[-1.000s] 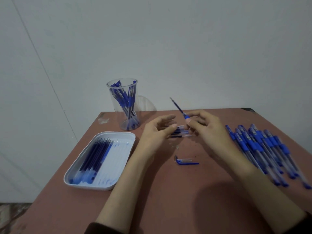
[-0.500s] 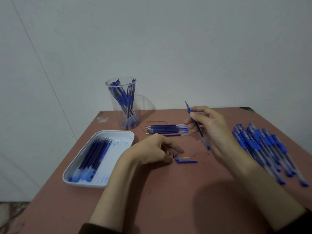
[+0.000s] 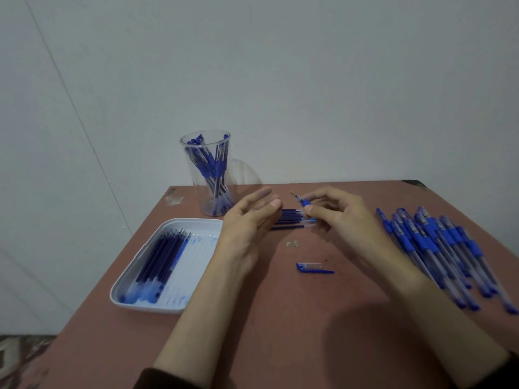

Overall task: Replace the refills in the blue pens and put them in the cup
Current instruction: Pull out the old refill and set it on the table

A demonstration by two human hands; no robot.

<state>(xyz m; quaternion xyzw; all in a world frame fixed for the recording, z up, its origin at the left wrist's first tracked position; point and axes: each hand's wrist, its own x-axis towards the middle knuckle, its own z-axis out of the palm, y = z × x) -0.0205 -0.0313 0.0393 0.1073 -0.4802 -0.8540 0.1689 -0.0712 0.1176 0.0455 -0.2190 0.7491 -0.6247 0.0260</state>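
My right hand [image 3: 341, 217] pinches a blue pen [image 3: 302, 201] near its tip, which points up and left. My left hand [image 3: 250, 220] hovers open just left of it, fingers straight, holding nothing. Under both hands a small row of blue refills [image 3: 292, 220] lies on the table. A blue pen cap [image 3: 313, 268] lies nearer to me. The clear cup [image 3: 207, 175] at the back holds several blue pens. Several more blue pens [image 3: 438, 248] lie in a row at the right.
A white tray [image 3: 193, 226] with several dark refills sits at the left on the reddish table [image 3: 280, 332]. A small scrap [image 3: 292, 243] lies between the refills and the cap. The wall is close behind.
My left hand rose from beside the cap to the refills and opened. My right hand lowered the pen and turned its tip to the left.
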